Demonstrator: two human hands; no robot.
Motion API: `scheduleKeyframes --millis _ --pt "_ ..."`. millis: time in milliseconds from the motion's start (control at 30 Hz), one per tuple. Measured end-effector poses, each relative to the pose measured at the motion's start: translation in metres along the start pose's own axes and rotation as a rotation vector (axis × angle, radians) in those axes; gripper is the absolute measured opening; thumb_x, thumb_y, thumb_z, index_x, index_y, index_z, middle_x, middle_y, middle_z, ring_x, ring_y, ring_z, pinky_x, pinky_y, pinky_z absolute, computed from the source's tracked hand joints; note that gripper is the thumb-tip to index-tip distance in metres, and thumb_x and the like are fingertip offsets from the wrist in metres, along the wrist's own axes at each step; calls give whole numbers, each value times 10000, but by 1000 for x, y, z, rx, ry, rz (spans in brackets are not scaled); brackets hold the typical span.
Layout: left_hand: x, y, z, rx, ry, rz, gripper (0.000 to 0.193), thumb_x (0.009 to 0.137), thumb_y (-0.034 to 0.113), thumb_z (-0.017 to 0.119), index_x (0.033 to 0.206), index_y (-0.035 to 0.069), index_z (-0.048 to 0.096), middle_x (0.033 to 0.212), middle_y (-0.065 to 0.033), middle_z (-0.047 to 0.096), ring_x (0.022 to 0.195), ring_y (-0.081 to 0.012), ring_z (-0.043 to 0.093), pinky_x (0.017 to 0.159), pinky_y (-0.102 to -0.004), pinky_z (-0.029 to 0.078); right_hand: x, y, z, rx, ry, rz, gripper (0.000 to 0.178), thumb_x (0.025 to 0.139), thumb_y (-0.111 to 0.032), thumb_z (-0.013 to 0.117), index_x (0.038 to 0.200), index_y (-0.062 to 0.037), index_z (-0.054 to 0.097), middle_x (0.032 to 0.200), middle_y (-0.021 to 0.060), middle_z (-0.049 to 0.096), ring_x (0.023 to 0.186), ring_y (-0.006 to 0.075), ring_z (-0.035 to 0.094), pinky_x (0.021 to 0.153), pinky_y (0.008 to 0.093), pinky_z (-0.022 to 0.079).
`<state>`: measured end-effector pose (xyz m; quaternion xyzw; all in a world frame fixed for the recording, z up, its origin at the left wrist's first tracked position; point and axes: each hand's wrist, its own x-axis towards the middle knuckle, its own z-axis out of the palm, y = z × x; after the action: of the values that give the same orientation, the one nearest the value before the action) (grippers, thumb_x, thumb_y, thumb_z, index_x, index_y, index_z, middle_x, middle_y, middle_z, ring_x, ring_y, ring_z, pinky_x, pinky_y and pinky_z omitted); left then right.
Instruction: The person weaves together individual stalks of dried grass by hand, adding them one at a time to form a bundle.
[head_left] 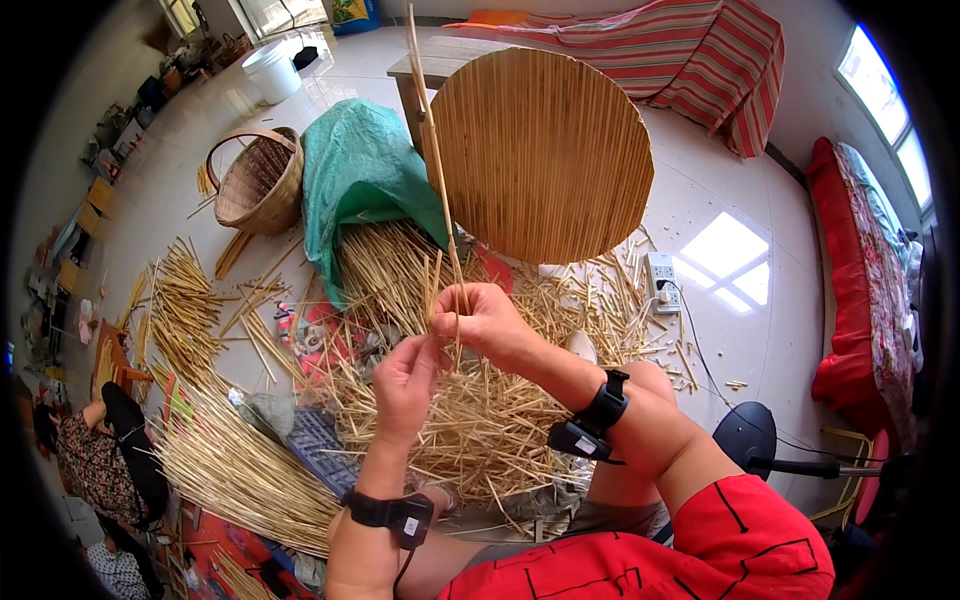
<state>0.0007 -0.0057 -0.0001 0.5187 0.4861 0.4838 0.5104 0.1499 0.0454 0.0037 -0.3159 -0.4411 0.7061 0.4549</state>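
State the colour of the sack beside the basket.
The sack is teal green; the head view shows it best.

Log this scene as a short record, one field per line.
Right grip: closed on a long, thin stalk that points up and away
Left grip: just below the right one, fingertips drawn together; what they pinch is unclear
Below both: loose heap of cut stalks
Beyond: green sack with a bundle of stalks at its mouth; round slatted panel in front of a wooden bench
Left of sack: wicker basket
Right side: white power strip
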Motion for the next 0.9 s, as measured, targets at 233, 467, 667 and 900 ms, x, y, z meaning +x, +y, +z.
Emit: scheduleKeyframes --millis 233,467,667,900 --pt "0 2 -3 -36 -132 -43 223 965 217 477 918 32 592 687 -17 608 513 -11 417 468 -151 321 0 2 -2 97 -79 59 188 809 -177 651 781 -27 539 656 31 551 558 95 512 503 246 450" --pt "1 9 -7 -89 -29 -49 200 961 177 468 905 33 595 702 1 599 568 -34 482 532 -161 370 1 4 -2 -173 67 20 131 798 -164 623 762 -50 570 649 -33 530 576 53 465 512 212 363" --pt "22 0 -43 -84 334 215 184 980 197 399 883 72 493 774 -29 552 588 -73 489 547 -188 397 -2 -14 -15 -513 -441 180 206 804 -211 635 746 -16 664 649 -8 605 598 59 497 572 225 404" --pt "16 16 -52 -594 42 49 262 915 99 459 1167 25 447 749 9 445 502 -36 312 444 -172 263 -9 -19 -16 -576 -651 367 409 946 -342 477 808 -22 690 726 25 670 576 85 528 556 237 446"
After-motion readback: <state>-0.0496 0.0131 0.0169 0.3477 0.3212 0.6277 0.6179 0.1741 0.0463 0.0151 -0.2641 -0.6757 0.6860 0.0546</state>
